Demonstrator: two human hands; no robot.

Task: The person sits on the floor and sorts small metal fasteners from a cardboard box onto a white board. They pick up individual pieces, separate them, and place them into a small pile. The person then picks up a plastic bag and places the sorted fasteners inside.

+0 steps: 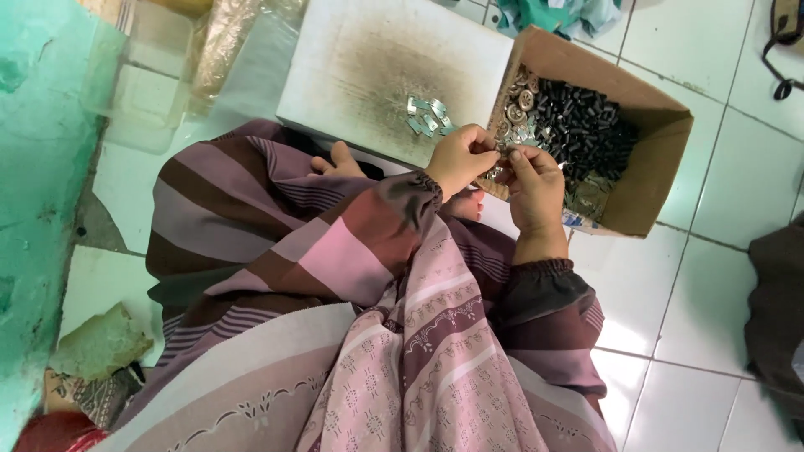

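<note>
My left hand (459, 157) and my right hand (534, 186) meet at the near edge of a cardboard box (649, 180), fingertips pinched together on a small shiny metal piece (499, 152). Inside the box lie many small black parts (582, 125) and some round silvery pieces (521, 99). A small pile of finished shiny metal pieces (429, 117) rests on a worn white board (368, 67) just beyond my left hand. My knees, under striped purple and pink cloth, fill the lower view.
White floor tiles (712, 276) surround the box. A clear plastic container (151, 75) stands at the left by a green wall (33, 167). Dark cloth (775, 310) lies at the right edge, teal cloth (557, 12) at the top.
</note>
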